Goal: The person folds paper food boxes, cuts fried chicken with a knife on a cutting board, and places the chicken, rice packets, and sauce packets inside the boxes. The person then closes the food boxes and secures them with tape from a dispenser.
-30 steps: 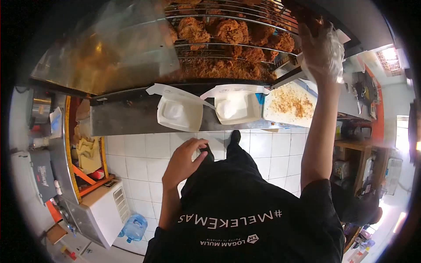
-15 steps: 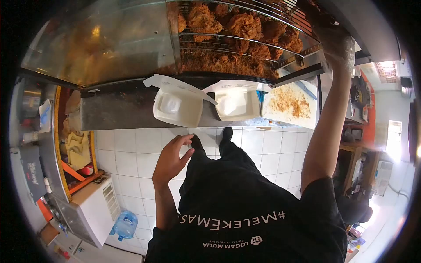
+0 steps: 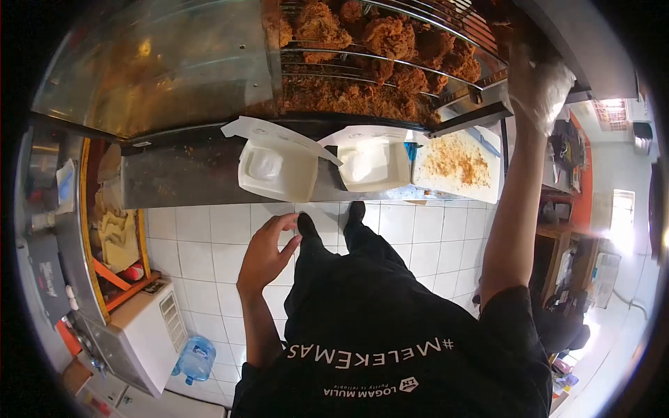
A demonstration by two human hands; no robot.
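My left hand (image 3: 267, 252) hangs bare below the counter edge, fingers curved and apart, with nothing in it. My right hand (image 3: 536, 87) wears a clear plastic glove and is raised at the right side of the display cabinet. Its fingers are in shadow, so what they may hold is hidden. Several pieces of fried chicken (image 3: 390, 38) lie on the wire racks (image 3: 362, 54) in the cabinet, with loose crumbs (image 3: 348, 97) beneath them. Two lidded boxes, a left white box (image 3: 296, 177) and a right white box (image 3: 395, 171), stand open on the counter, white contents visible inside.
A white cutting board (image 3: 481, 184) with crumbs lies on the right of the metal counter (image 3: 181, 174). The cabinet's metal panel (image 3: 174, 63) fills the upper left. A blue water jug (image 3: 196, 359) stands on the tiled floor beside a white appliance (image 3: 143, 338).
My gloved right hand has shifted slightly left and more of the glove now shows. My left hand keeps almost the same pose. The boxes stay on the counter.
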